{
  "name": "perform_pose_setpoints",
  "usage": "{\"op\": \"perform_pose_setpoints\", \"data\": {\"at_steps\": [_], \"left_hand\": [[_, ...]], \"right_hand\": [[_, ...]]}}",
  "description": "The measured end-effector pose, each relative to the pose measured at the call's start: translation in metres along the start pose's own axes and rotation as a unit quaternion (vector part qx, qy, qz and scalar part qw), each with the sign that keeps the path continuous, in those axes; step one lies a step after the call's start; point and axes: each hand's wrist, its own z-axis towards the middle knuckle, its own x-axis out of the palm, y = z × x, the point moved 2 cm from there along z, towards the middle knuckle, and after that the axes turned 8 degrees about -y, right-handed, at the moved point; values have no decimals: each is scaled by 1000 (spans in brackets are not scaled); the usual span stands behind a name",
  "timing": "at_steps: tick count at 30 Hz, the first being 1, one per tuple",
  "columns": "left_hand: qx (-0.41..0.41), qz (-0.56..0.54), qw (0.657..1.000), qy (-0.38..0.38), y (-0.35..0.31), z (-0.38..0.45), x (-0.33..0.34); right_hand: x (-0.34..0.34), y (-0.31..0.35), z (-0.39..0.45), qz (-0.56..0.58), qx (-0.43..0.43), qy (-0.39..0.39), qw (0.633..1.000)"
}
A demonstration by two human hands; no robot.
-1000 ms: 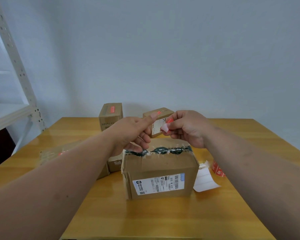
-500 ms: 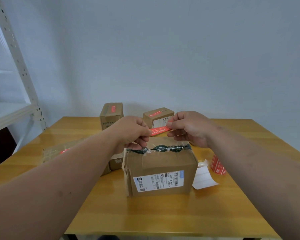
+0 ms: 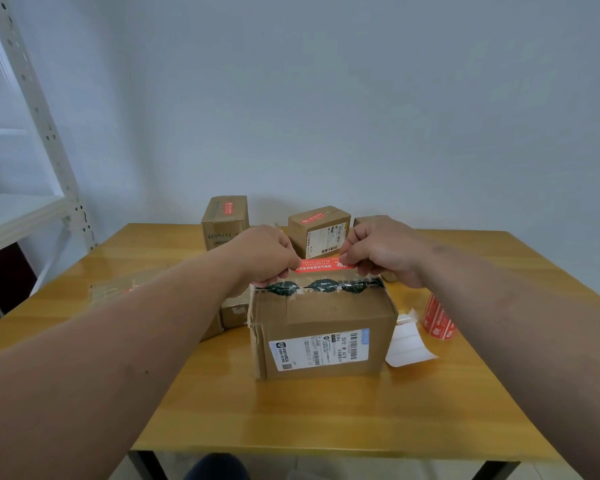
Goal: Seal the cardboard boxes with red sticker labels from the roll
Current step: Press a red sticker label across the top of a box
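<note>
1. Back wall (image 3: 326,98) is plain, a pale blue-grey, totally bare.
2. Light is soft and even, with only a faint shadow on the wall right behind the tabletop's far edge.
3. The table (image 3: 291,417) is wood with a glossy honey-yellow top (you can see pale reflections on its left side). Dark legs show under the near edge at both corners.
4. On the left there's a white metal shelving unit (image 3: 32,216): a perforated upright post leaning across the corner of the view, plus one flat white shelf at about tabletop height.
5. Floor (image 3: 361,469) under the table's near edge looks light-coloured, only a sliver visible.
</note>
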Motion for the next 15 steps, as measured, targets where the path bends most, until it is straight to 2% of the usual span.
{"op": "perform_pose_setpoints", "data": {"at_steps": [7,15], "left_hand": [[31,127,991,-19,0,5,13],[46,223,974,-10,-1,6,15]], "right_hand": [[10,1,-3,-136,-43,11,990],[15,3,-1,-181,-50,18,982]]}}
